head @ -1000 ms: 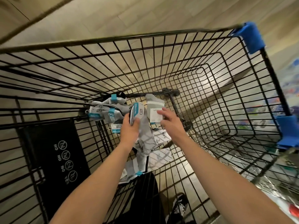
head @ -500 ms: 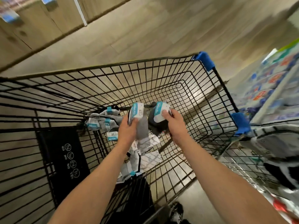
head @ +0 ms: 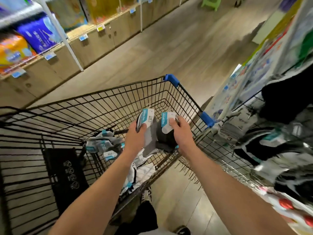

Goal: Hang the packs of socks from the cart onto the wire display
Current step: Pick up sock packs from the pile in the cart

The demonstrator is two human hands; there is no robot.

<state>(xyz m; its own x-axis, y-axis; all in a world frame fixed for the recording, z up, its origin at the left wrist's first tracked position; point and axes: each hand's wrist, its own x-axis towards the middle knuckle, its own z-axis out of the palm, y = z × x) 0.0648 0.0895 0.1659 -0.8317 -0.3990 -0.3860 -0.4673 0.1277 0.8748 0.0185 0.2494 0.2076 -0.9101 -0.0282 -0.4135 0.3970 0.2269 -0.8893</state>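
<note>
Over the black wire cart (head: 118,97), my left hand (head: 135,138) grips a grey sock pack (head: 149,131) by its white-and-teal card. My right hand (head: 181,133) grips a dark grey sock pack (head: 165,138) by a similar card. Both packs are lifted above the cart's floor. Several more sock packs (head: 101,145) lie in a heap in the cart's near left part, and others (head: 137,173) lie below my arms. The wire display (head: 237,133) stands to the right of the cart, with blurred black and grey sock packs (head: 279,150) hanging on it.
Wooden store shelves (head: 50,68) with colourful packages run along the far left. A shelf unit (head: 271,53) with goods rises at the right, behind the display. Wood-look floor (head: 169,48) stretches ahead of the cart. A green stool (head: 210,2) stands far off.
Both hands have risen from the cart's floor, each with a sock pack. My view has tilted up and right, and the wire display and the aisle have come into sight.
</note>
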